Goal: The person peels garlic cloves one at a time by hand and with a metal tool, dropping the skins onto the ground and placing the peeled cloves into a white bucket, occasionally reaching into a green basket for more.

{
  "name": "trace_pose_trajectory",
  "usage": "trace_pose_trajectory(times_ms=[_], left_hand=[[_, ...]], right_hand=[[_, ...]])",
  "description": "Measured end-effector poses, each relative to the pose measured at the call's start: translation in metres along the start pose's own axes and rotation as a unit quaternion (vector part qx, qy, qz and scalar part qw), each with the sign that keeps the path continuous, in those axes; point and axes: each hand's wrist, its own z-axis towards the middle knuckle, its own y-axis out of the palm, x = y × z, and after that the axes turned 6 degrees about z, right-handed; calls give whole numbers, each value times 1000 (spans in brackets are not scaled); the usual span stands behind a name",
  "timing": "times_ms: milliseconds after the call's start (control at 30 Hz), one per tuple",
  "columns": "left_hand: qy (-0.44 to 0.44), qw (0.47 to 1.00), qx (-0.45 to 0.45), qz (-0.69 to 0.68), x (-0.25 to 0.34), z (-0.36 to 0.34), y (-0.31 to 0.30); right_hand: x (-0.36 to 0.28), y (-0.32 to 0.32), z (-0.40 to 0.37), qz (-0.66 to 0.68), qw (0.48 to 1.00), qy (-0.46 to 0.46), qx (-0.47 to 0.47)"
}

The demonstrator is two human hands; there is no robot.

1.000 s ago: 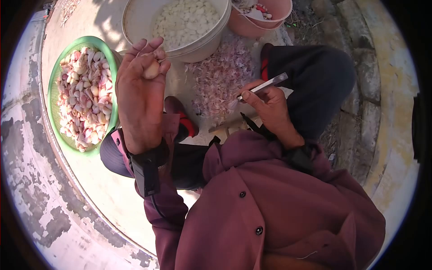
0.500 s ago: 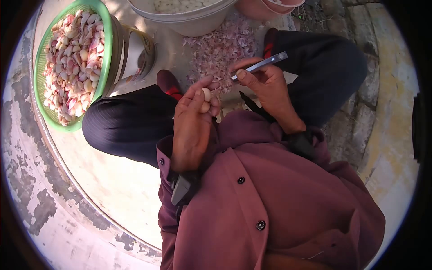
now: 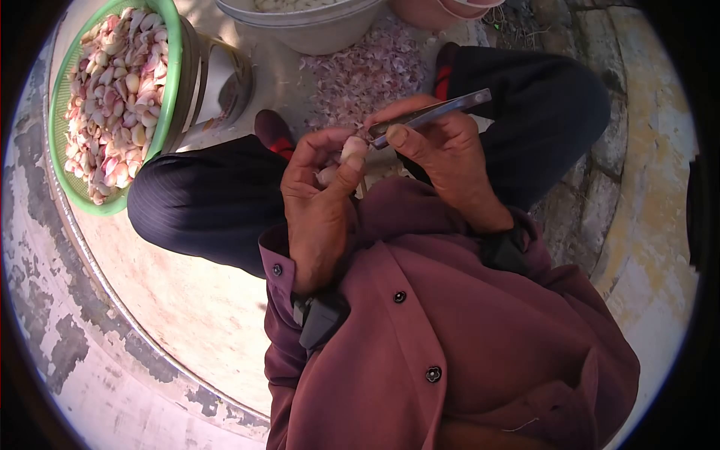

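In front of my lap, my left hand (image 3: 321, 184) is closed around garlic cloves. A pinkish garlic clove (image 3: 354, 148) is pinched between thumb and fingers, and a paler garlic clove (image 3: 327, 176) sits lower against the palm. My right hand (image 3: 448, 146) grips a pair of flat metal tweezers (image 3: 450, 107), thumb on one side. Their joined end points up to the right, and the two arms reach towards the pinched clove. The tips are at or very near the clove; fingers partly hide the contact.
A green basket (image 3: 177, 71) heaped with unpeeled garlic cloves (image 3: 116, 97) stands at left on a bucket (image 3: 225, 86). Garlic skins (image 3: 367, 75) litter the ground ahead. Beyond are a white tub (image 3: 307, 34) with pale cloves and a pink container (image 3: 427, 13).
My right hand has brought the tweezers left to the left hand's clove. A pinkish clove now shows in the left fingers, where two pale ones showed before. The view has shifted slightly.
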Motion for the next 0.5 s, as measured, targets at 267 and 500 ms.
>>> trace_pose_trajectory(times_ms=[267, 500], left_hand=[[-15, 998, -42, -54, 7, -3, 2], [-23, 994, -32, -104, 9, -3, 3]], right_hand=[[-10, 0, -3, -28, 999, -27, -28], [-22, 1, 0, -158, 977, -103, -102]])
